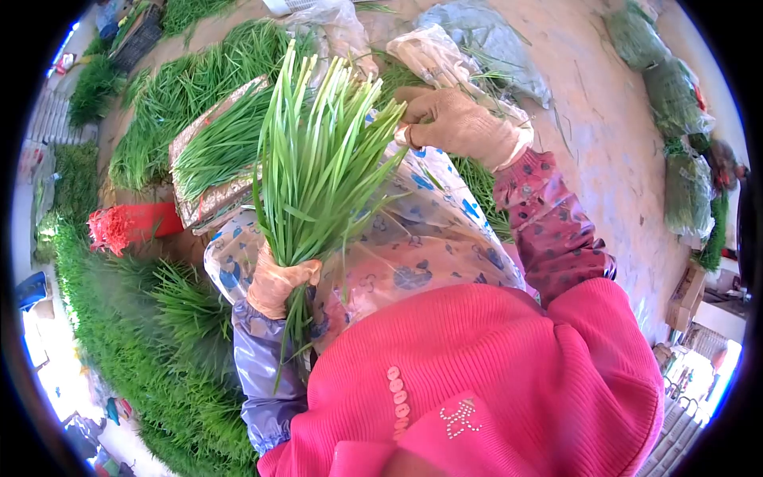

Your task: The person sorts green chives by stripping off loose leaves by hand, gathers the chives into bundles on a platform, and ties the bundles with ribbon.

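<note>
My left hand [280,280], in a pale glove, is closed around a large bunch of green chives [322,171] near its leafy lower end. The paler cut stalk ends fan out upward, away from me. At the bunch's upper right edge is my right hand [461,126], in a tan glove, its fingers curled in a pinch beside the outermost stalks. What lies between those fingertips is too small to make out. Beneath the bunch, a clear plastic apron [413,254] with blue prints covers my lap.
To the left, a board [181,171] bears more chives, beside a red bundle of ties [135,225]. Heaps of loose chives [151,119] cover the floor at left and front. Plastic bags [485,48] lie ahead; filled bags [675,95] line the right wall.
</note>
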Demonstrator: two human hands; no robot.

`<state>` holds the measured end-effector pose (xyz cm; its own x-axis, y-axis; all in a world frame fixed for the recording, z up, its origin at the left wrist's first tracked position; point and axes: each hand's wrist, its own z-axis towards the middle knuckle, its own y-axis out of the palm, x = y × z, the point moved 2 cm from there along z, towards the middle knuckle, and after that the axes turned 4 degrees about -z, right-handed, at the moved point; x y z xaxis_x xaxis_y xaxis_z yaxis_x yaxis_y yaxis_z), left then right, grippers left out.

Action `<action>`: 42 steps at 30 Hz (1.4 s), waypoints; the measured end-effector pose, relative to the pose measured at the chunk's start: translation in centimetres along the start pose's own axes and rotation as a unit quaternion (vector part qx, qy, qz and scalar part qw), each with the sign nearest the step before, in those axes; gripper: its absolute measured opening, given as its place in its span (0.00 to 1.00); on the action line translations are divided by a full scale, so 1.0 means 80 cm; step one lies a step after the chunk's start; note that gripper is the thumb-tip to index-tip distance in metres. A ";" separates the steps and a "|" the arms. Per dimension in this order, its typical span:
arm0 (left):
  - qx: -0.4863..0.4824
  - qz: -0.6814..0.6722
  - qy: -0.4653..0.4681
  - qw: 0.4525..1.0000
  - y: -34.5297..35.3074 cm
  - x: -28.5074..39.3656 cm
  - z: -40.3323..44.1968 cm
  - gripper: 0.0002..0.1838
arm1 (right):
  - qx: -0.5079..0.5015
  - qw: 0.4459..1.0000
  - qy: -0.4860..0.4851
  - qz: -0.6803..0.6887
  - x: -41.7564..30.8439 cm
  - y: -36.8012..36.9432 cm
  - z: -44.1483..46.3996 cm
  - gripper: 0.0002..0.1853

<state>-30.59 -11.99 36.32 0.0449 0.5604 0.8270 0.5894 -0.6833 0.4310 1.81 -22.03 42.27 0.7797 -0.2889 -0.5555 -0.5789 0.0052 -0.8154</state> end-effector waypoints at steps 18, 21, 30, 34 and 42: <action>-0.011 0.080 -0.023 0.996 0.010 0.009 0.003 0.22 | 0.150 0.983 -0.056 -0.095 -0.037 0.033 0.013 0.19; -0.004 0.118 -0.035 0.992 0.005 0.010 -0.002 0.22 | 0.063 0.993 -0.028 0.096 -0.032 0.046 0.022 0.15; -0.045 0.011 -0.068 0.997 0.010 0.004 -0.006 0.26 | 0.236 0.963 0.111 -0.073 0.055 0.006 0.021 0.14; -0.027 0.008 -0.071 0.997 0.012 0.006 -0.006 0.26 | 0.266 0.916 0.240 -0.182 0.068 -0.052 0.000 0.14; 0.003 0.091 -0.056 0.994 0.025 0.012 0.010 0.17 | 0.299 0.928 -0.144 -0.168 -0.079 -0.010 0.006 0.22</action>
<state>-28.71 -12.48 37.70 0.2398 0.4767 0.8458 0.5688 -0.7750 0.2755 -2.57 -19.78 46.40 0.9736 -0.1019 -0.2042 -0.1235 0.5171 -0.8470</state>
